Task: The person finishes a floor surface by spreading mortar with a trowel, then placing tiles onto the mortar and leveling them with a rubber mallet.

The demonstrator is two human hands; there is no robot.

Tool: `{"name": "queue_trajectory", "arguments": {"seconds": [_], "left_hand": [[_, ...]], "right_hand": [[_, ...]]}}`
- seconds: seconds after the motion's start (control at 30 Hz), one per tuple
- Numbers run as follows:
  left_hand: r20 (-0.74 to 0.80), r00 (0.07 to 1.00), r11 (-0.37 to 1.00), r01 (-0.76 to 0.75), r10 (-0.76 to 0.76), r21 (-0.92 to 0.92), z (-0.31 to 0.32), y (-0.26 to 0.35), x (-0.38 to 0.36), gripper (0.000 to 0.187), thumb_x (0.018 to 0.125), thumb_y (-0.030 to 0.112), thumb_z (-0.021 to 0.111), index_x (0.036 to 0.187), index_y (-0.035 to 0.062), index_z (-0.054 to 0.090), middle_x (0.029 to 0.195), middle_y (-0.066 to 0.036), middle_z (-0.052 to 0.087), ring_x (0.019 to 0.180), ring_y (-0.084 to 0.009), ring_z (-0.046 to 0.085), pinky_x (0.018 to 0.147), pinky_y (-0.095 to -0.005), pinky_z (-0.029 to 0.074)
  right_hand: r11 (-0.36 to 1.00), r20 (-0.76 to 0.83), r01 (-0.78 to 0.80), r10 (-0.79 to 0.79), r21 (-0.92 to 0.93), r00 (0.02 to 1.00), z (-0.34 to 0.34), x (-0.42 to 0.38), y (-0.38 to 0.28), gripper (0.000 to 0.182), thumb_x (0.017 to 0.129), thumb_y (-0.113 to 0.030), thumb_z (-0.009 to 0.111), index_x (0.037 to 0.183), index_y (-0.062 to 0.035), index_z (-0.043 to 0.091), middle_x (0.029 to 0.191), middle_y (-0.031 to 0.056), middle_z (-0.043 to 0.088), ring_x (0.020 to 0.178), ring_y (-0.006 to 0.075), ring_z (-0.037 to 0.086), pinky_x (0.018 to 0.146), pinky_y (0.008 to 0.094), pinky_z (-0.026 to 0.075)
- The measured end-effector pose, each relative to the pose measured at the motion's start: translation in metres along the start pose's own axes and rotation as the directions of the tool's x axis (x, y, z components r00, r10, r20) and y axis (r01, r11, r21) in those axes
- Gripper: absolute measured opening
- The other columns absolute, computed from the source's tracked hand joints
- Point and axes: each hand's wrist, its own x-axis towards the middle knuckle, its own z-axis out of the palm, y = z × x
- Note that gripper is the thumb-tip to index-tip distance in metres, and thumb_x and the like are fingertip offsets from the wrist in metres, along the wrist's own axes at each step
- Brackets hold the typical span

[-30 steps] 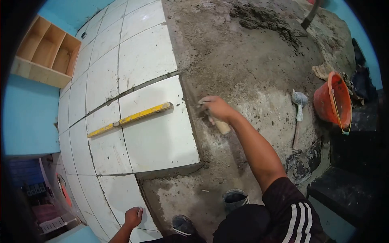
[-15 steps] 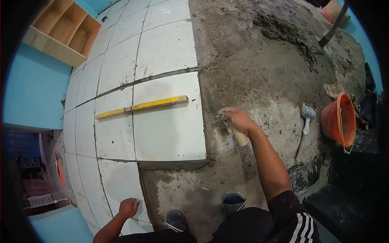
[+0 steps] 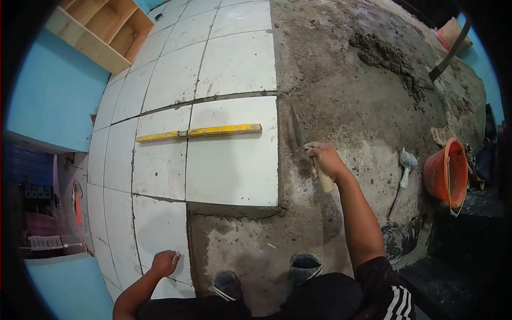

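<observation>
My right hand (image 3: 326, 160) is closed around the wooden handle of a trowel (image 3: 297, 129). Its narrow metal blade points away from me, just beyond the right edge of a large white floor tile (image 3: 232, 170), over rough grey mortar. Across that tile and its left neighbour lies a yellow spirit level (image 3: 224, 130). At the lower left, my left hand (image 3: 165, 263) is curled into a fist above another white tile (image 3: 160, 226). Something pale shows at its fingertips, too small to make out.
A mallet with a wrapped head (image 3: 408, 160) lies on the bare floor at right, near an orange bucket (image 3: 445, 173). Wet mortar (image 3: 384, 56) is heaped farther back. A wooden shelf unit (image 3: 104, 32) stands at upper left. My boots (image 3: 306, 266) are on the floor below.
The view has shifted, so the tiles and level appear farther right. The trowel blade, blurred before, now shows clearly beside the tile edge. Both hands keep their closed shape.
</observation>
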Motion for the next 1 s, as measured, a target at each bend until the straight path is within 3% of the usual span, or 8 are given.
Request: {"name": "queue_trajectory", "arguments": {"seconds": [0.1, 0.3, 0.4, 0.5, 0.6, 0.8, 0.93, 1.0], "left_hand": [[-0.036, 0.999, 0.999, -0.018, 0.016, -0.042, -0.001, 0.0, 0.0, 0.036, 0.103, 0.029, 0.057, 0.08, 0.002, 0.067, 0.081, -0.021, 0.067, 0.082, -0.044, 0.065, 0.075, -0.0541, 0.051], [-0.033, 0.997, 0.998, -0.065, 0.066, 0.022, -0.009, 0.003, 0.004, 0.036, 0.103, 0.03, 0.058, 0.081, 0.0023, 0.069, 0.082, -0.021, 0.068, 0.083, -0.0437, 0.066, 0.075, -0.054, 0.051], [-0.026, 0.998, 0.998, -0.049, 0.05, 0.026, -0.011, 0.004, -0.001, 0.037, 0.103, 0.031, 0.058, 0.083, 0.0024, 0.069, 0.083, -0.021, 0.068, 0.084, -0.0439, 0.066, 0.076, -0.054, 0.051], [-0.013, 0.999, 0.998, -0.037, 0.038, 0.049, -0.004, -0.004, -0.015, 0.036, 0.102, 0.032, 0.059, 0.081, 0.0039, 0.068, 0.082, -0.02, 0.068, 0.082, -0.0432, 0.066, 0.074, -0.055, 0.051], [-0.024, 1.0, 1.0, 0.009, -0.009, 0.026, 0.007, -0.015, -0.041, 0.036, 0.102, 0.033, 0.059, 0.082, 0.0044, 0.068, 0.082, -0.019, 0.068, 0.083, -0.0431, 0.066, 0.074, -0.0549, 0.051], [-0.043, 0.999, 0.999, 0.015, -0.016, -0.035, 0.021, -0.027, -0.04, 0.039, 0.105, 0.036, 0.055, 0.087, 0.0041, 0.07, 0.086, -0.019, 0.069, 0.087, -0.0433, 0.066, 0.077, -0.0554, 0.051], [-0.03, 0.999, 0.998, -0.015, 0.013, -0.065, 0.018, -0.006, -0.021, 0.04, 0.105, 0.036, 0.055, 0.087, 0.004, 0.07, 0.088, -0.019, 0.069, 0.088, -0.0431, 0.067, 0.078, -0.0553, 0.052], [0.032, 0.999, 0.998, -0.032, 0.034, -0.054, 0.016, 0.005, -0.017, 0.04, 0.104, 0.037, 0.055, 0.088, 0.004, 0.07, 0.089, -0.019, 0.07, 0.088, -0.0428, 0.067, 0.078, -0.0552, 0.052]], "right_hand": [[0.999, -0.106, 0.012, -0.015, -0.033, 0.994, 0.006, 0.024, 0.011, 0.03, 0.106, -0.022, 0.054, 0.126, -0.0007, 0.062, 0.099, 0.0102, 0.064, 0.055, 0.0207, 0.06, 0.05, 0.0363, 0.052], [0.988, -0.076, 0.155, -0.157, -0.024, 0.985, 0.033, 0.075, 0.012, 0.03, 0.108, -0.026, 0.053, 0.12, 0.0, 0.063, 0.079, 0.0091, 0.06, 0.05, 0.0209, 0.059, 0.045, 0.0386, 0.049], [0.995, -0.133, 0.1, -0.099, 0.003, 0.986, 0.05, 0.085, 0.008, 0.031, 0.108, -0.026, 0.053, 0.122, -0.0002, 0.064, 0.075, 0.0083, 0.058, 0.05, 0.0205, 0.059, 0.044, 0.0388, 0.049], [0.998, -0.067, 0.067, -0.068, -0.019, 0.995, 0.049, 0.093, 0.013, 0.031, 0.107, -0.027, 0.057, 0.124, -0.0019, 0.065, 0.088, 0.0077, 0.062, 0.055, 0.0194, 0.059, 0.049, 0.0356, 0.051], [0.999, -0.049, 0.047, -0.048, -0.004, 0.998, 0.05, 0.099, 0.014, 0.03, 0.106, -0.029, 0.059, 0.121, -0.0036, 0.067, 0.082, 0.0064, 0.061, 0.054, 0.0191, 0.058, 0.047, 0.0349, 0.05], [0.985, 0.056, 0.164, -0.16, -0.058, 0.985, 0.036, 0.025, 0.001, 0.039, 0.104, -0.033, 0.062, 0.128, -0.0033, 0.067, 0.09, 0.0092, 0.064, 0.057, 0.0202, 0.059, 0.047, 0.0356, 0.051], [0.971, -0.18, 0.221, -0.201, 0.095, 0.963, 0.03, -0.024, 0.052, 0.036, 0.105, -0.034, 0.06, 0.123, -0.0038, 0.067, 0.083, 0.0053, 0.058, 0.056, 0.0168, 0.058, 0.044, 0.0328, 0.049], [0.979, -0.159, 0.2, -0.191, 0.039, 0.969, 0.015, -0.047, 0.077, 0.033, 0.106, -0.035, 0.06, 0.116, -0.0045, 0.067, 0.08, 0.0045, 0.056, 0.055, 0.0165, 0.058, 0.044, 0.0322, 0.049]]}}
